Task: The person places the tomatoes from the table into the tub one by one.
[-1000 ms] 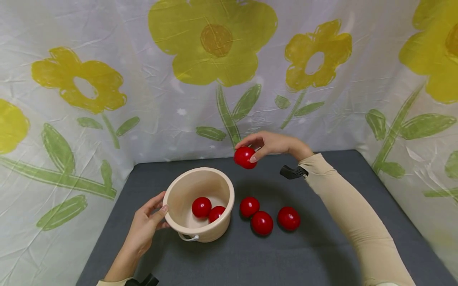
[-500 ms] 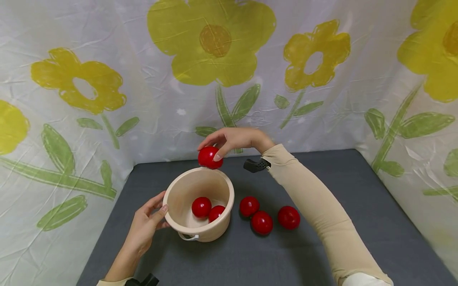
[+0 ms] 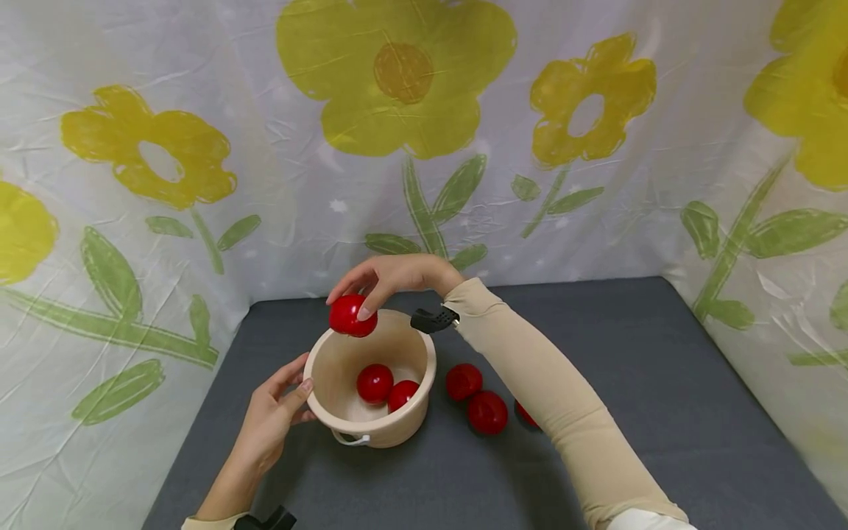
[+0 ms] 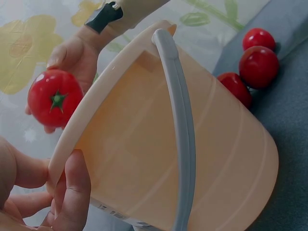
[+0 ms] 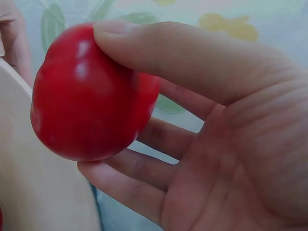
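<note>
A cream bucket (image 3: 405, 434) with a pale grey handle (image 4: 180, 120) stands on the table, tilted or seen at a slant. My left hand (image 3: 268, 416) pinches its rim on the left side, thumb against fingers. Above the bucket's far left rim, my right hand (image 3: 394, 283) holds a red tomato (image 3: 352, 316) between thumb and fingertips; its green stem end (image 4: 58, 99) faces the left wrist camera. Inside the bucket lie two more tomatoes, one whole tomato (image 3: 375, 383) in view and another tomato (image 3: 402, 395) partly hidden by the near wall.
Right of the bucket, three tomatoes rest on the dark grey tabletop (image 3: 424, 486): a back tomato (image 3: 464, 381), a front tomato (image 3: 487, 412) and a third tomato (image 3: 525, 415) mostly covered by my right sleeve (image 3: 550, 383). A flower-printed curtain (image 3: 285, 221) hangs behind the table.
My right hand has carried its tomato leftward from beyond the bucket's right side to over its far left rim. The right forearm now hides part of one table tomato. My left hand stays on the rim.
</note>
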Demonstrator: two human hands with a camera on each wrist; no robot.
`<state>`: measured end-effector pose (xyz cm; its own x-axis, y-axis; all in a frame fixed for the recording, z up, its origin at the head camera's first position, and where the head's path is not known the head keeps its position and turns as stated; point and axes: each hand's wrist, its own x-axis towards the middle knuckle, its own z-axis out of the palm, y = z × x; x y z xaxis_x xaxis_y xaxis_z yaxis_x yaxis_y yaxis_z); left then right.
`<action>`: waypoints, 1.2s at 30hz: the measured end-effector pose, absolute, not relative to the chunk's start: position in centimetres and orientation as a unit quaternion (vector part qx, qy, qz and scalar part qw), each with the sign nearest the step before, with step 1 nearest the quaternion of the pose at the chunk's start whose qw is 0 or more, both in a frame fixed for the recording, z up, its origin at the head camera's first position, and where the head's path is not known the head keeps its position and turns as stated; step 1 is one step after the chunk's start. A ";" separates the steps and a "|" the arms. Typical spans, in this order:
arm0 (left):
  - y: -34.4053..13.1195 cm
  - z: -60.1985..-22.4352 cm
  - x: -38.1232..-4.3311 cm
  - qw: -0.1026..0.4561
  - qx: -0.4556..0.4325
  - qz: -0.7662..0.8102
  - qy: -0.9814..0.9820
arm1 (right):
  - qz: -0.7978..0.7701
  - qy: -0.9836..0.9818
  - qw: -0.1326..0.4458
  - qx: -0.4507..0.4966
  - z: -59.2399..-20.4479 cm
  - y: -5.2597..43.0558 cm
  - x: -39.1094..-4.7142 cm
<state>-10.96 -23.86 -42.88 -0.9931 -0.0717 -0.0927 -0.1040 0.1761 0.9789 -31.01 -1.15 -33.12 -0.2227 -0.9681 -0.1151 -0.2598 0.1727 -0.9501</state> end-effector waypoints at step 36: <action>-23.9 -43.0 -11.0 0.021 -0.067 0.633 0.771 | -0.412 0.615 0.547 -0.391 -40.4 -5.1 -26.8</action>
